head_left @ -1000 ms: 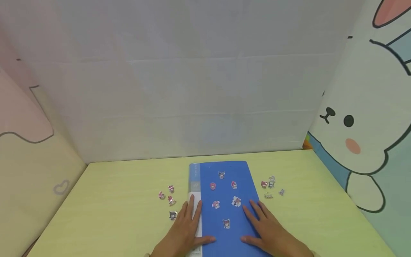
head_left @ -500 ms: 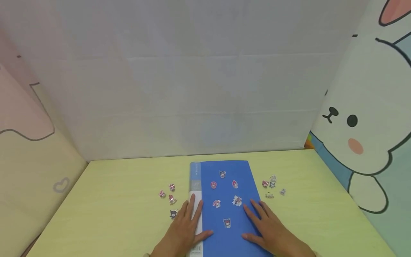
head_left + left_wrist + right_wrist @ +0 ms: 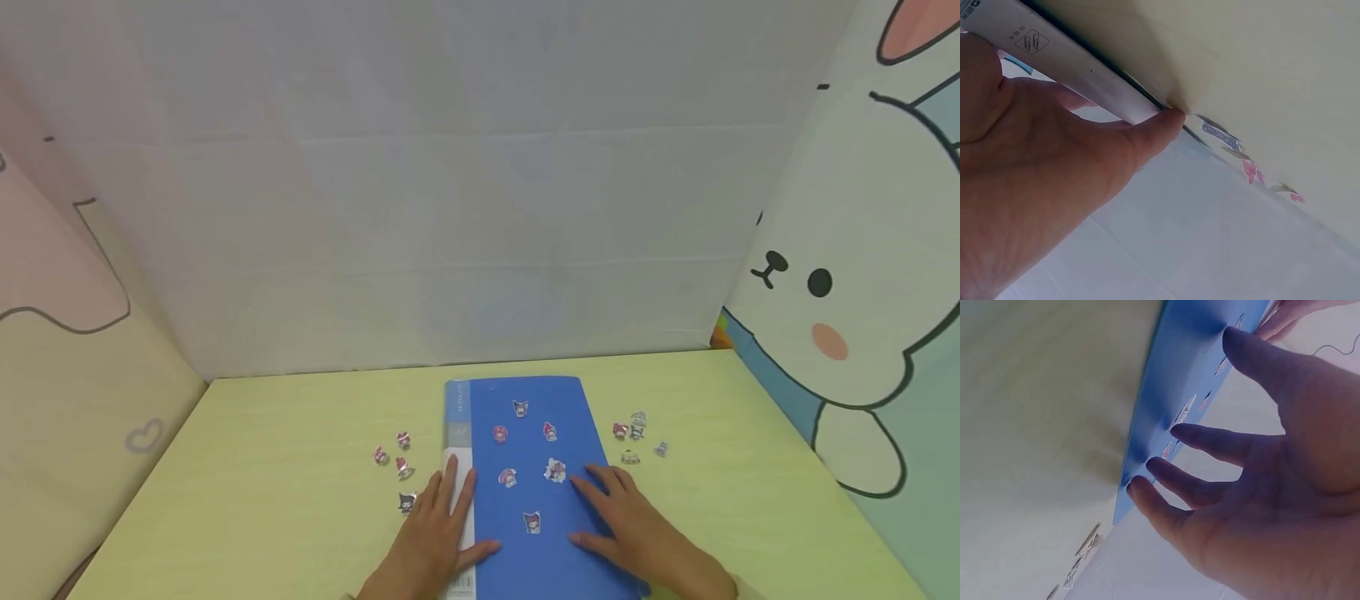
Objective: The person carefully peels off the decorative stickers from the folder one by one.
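A blue folder (image 3: 501,510) with a pale printed spine strip (image 3: 459,467) on its left lies on the table. Several small cartoon stickers (image 3: 555,470) are spread over its cover. My left hand (image 3: 435,529) rests on the spine strip with fingers spread, the thumb reaching onto the blue cover. In the left wrist view, a finger of the left hand (image 3: 1097,147) lies along the folder's thick spine (image 3: 1079,69). My right hand (image 3: 637,529) lies at the folder's right side, fingers extended. In the right wrist view, the fingertips of the right hand (image 3: 1229,456) are right at the cover (image 3: 1172,356).
Several loose stickers (image 3: 403,468) lie on the yellow table (image 3: 285,483) left of the folder. Another loose group (image 3: 630,457) sits to the right. A white wall sheet (image 3: 465,208) rises behind, with a rabbit-printed panel (image 3: 862,333) at the right.
My right hand has shifted slightly at the folder's right side, its fingers closer together and more of the lower right corner showing. The left hand stays in place on the spine strip.
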A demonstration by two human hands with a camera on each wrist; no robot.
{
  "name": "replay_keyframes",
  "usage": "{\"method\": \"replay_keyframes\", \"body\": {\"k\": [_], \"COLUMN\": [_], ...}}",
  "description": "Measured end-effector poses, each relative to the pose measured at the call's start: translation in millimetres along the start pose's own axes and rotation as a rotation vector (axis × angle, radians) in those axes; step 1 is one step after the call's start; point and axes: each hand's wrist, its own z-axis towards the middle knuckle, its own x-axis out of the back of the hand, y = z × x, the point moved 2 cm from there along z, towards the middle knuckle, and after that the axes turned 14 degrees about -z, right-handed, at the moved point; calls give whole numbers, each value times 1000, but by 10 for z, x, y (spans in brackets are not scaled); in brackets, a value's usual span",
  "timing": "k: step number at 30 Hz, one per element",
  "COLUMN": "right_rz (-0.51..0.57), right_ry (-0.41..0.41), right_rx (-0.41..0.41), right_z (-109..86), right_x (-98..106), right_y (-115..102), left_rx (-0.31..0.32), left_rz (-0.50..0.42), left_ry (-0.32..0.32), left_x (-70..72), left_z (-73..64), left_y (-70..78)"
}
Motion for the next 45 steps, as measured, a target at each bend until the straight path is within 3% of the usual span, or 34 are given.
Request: {"method": "replay_keyframes", "body": {"k": [10,17,27,40,45], "right_rz": [-19,1,-7,31,31], "right_ry": [143,155,223,181,201], "right_rx": [4,-29,19,17,70], "right_z": [149,264,378,495,512], "right_x": [71,88,109,131,128], "right_y": [12,-8,-32,-42,-45], "left_rx": [47,47,47,48,44], "left_rz": [-3,24,65,86,86], "left_ry": [-34,-19,14,21,17], "left_x": [-9,6,22,-1,-7], "left_z": [20,-2,-14,-19,-18], "left_y": [35,43,72,65,67]}}
